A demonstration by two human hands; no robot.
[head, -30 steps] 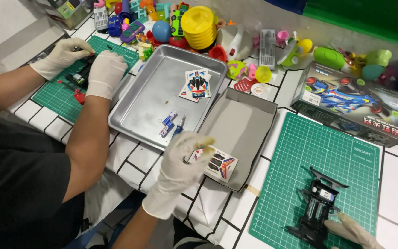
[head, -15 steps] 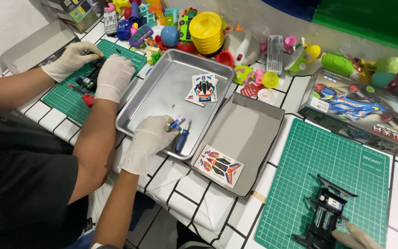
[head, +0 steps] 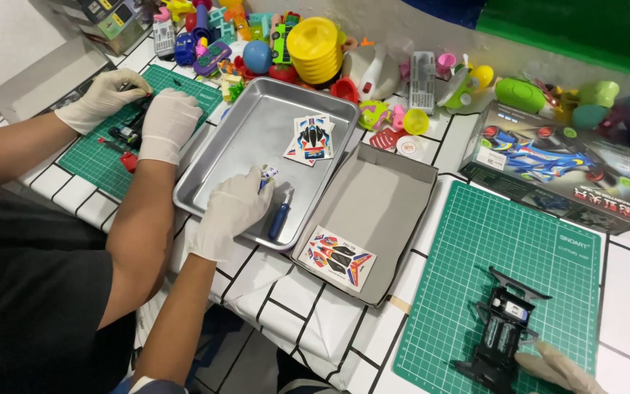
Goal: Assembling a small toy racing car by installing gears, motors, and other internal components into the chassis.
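Batteries (head: 267, 174) — small, blue and white, sit in our left hand (head: 233, 210), whose gloved grip is closed around them inside the metal tray (head: 213, 193). Blue screwdriver (head: 281, 217) lies just beside that hand on the tray floor; a sticker sheet (head: 312, 137) rests farther up the tray. Our right hand (head: 559, 370) shows only at the lower edge, touching the black toy car chassis (head: 503, 332) on the green cutting mat (head: 475, 248) — we cannot tell its grip. A second sticker sheet (head: 340, 257) lies in the grey box lid (head: 380, 204). Another person's gloved hands (head: 136, 117) work nearby on the tiled surface (head: 271, 292).
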